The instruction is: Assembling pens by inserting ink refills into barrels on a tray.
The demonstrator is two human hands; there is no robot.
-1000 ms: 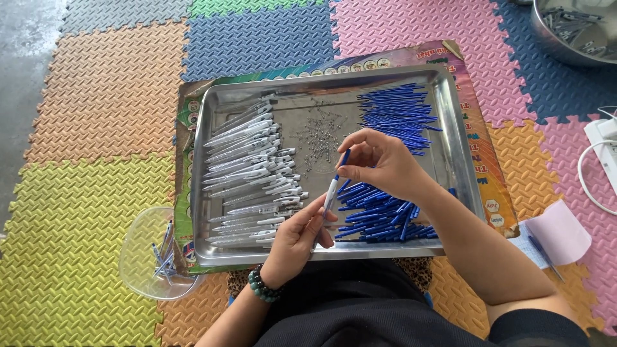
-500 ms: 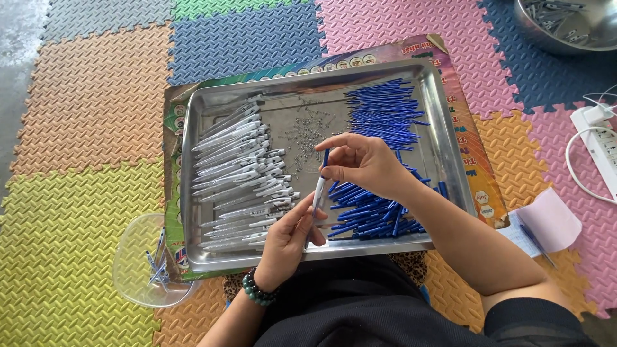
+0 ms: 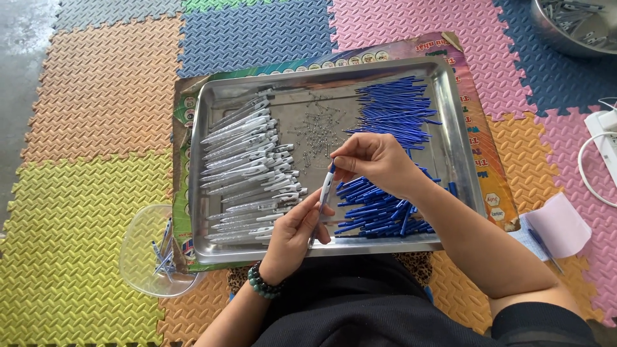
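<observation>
My left hand (image 3: 292, 234) holds the lower end of a white pen barrel (image 3: 323, 199) upright over the near edge of a steel tray (image 3: 461, 154). My right hand (image 3: 379, 160) pinches the blue part at the barrel's top with its fingertips. White pen barrels (image 3: 247, 167) lie heaped in the tray's left half. Blue pen refills (image 3: 392, 115) are piled in its right half, running under my right hand. Several small metal springs (image 3: 318, 132) are scattered in the tray's middle.
The tray rests on a printed cardboard sheet (image 3: 495, 186) over coloured foam floor tiles. A clear plastic bowl (image 3: 144, 257) with a few pens sits at the left. A steel basin (image 3: 578, 26) is at the top right, a white power strip (image 3: 604, 138) and pink paper (image 3: 559, 225) at the right.
The view has shifted a little. Both hands stay on the pen, and my right hand's fingers have come down onto its top end.
</observation>
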